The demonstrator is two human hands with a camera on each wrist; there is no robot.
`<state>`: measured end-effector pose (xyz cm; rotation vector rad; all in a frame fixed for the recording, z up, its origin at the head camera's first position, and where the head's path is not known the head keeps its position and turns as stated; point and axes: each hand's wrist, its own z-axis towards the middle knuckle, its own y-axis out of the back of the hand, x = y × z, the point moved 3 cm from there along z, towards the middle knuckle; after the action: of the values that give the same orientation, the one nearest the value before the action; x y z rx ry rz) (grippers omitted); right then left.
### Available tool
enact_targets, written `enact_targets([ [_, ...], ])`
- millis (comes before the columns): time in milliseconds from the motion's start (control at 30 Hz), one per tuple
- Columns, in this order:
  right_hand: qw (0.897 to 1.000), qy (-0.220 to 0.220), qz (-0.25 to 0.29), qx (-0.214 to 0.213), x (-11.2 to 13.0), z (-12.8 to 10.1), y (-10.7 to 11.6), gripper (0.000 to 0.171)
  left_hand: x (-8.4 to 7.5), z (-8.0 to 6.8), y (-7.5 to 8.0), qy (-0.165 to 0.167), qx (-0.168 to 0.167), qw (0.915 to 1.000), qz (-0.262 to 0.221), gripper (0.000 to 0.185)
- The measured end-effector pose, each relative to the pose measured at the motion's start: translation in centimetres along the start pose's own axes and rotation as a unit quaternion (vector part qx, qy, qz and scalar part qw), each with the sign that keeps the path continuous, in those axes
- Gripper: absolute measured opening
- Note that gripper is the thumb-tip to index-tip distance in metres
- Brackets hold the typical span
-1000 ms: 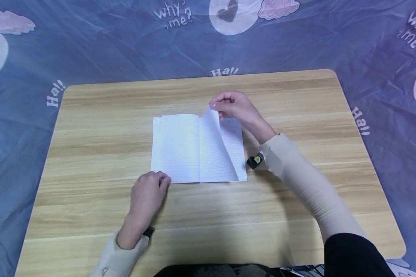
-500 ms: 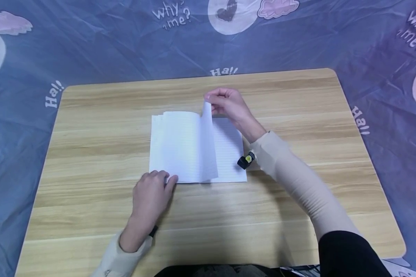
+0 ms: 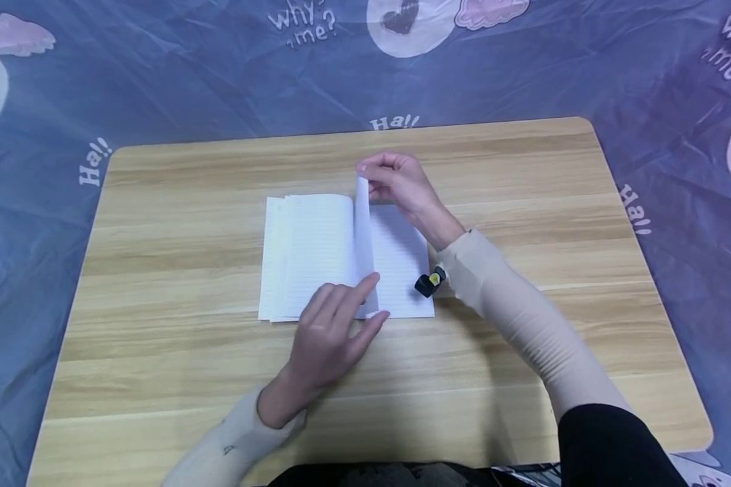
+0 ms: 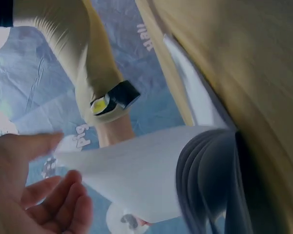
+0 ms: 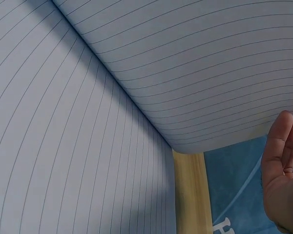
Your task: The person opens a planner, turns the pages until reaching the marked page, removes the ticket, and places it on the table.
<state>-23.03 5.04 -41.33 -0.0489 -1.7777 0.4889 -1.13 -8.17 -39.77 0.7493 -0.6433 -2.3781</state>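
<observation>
An open lined notebook [image 3: 317,250] lies in the middle of the wooden table [image 3: 524,169]. One page [image 3: 363,230] stands upright over the spine. My right hand [image 3: 371,174] pinches that page's top corner. My left hand [image 3: 374,297] reaches in from the near side with straight fingers, and its index finger touches the lower edge of the raised page. The left wrist view shows the curved page [image 4: 136,170] beside my loosely spread left fingers [image 4: 53,195]. In the right wrist view the lined sheet [image 5: 185,73] bends over the page below, with the right fingertips [image 5: 283,161] at its edge.
A blue cloth [image 3: 158,67] printed with words and pink shapes surrounds the table on all sides. A small black and yellow wrist camera [image 3: 429,283] sits on my right sleeve, just over the notebook's right page. Bare wood lies left and right of the notebook.
My left hand left the notebook's lower left corner, moved right and opened against the raised page's bottom. My right hand carried the page from leaning right to upright.
</observation>
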Motion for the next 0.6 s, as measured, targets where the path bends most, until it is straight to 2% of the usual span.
enact_targets([
  [100, 1.0, 0.003, -0.007, 0.0, 0.2, -0.1, 0.2, 0.009, 0.0, 0.2, -0.3, 0.001, -0.039, 0.9992, -0.002, 0.026],
  [200, 1.0, 0.007, -0.008, 0.004, 0.3, -0.1, 0.2, 0.006, 0.3, 0.0, -0.1, 0.008, -0.071, 0.9975, -0.002, 0.022],
  [333, 1.0, -0.002, -0.013, 0.01, 0.4, -0.2, 0.5, 0.013, 1.0, -0.7, 0.7, 0.038, -0.082, 0.9959, 0.007, 0.022],
  [433, 0.997, -0.001, -0.077, 0.016, 0.2, -0.6, 1.7, 0.021, 1.7, -1.6, 1.5, 0.077, -0.079, 0.9937, 0.022, 0.021],
  [500, 0.987, 0.008, -0.162, 0.015, -0.2, -1.0, 3.1, 0.021, 2.2, -2.3, 2.1, 0.108, -0.076, 0.9908, 0.029, 0.022],
  [533, 0.976, 0.015, -0.215, 0.015, -0.4, -1.4, 3.9, 0.02, 2.5, -2.7, 2.4, 0.123, -0.073, 0.9892, 0.032, 0.023],
  [600, 0.943, 0.035, -0.33, 0.014, -1.0, -2.0, 5.6, 0.018, 3.2, -3.4, 3.0, 0.15, -0.065, 0.9859, 0.038, 0.024],
])
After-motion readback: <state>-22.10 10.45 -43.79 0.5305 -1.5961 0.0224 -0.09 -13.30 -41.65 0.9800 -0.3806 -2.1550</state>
